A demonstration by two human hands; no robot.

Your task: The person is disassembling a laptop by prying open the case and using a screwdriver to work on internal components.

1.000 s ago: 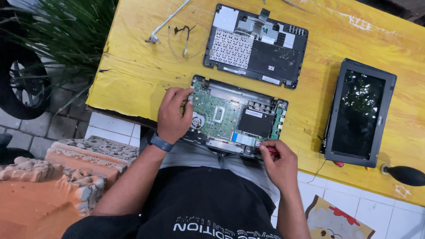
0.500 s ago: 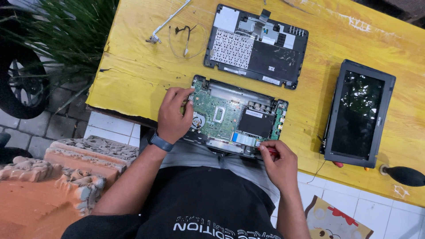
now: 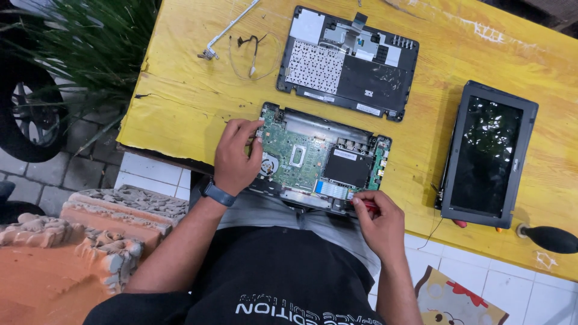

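Observation:
An opened laptop base (image 3: 337, 135) with a green circuit board (image 3: 296, 153) lies at the near edge of a yellow wooden table (image 3: 180, 108). My left hand (image 3: 236, 157) rests on the board's left end, fingers curled over its corner. My right hand (image 3: 380, 224) is at the base's near right edge, fingers closed on a small red-handled tool (image 3: 367, 206), most of which is hidden in the hand.
A detached keyboard cover (image 3: 348, 63) lies upside down further back. A laptop screen panel (image 3: 489, 155) lies at the right, a black rubber blower (image 3: 551, 239) near it. A hinge bracket with thin cables (image 3: 232, 33) lies at back left. Plants and a tyre stand left.

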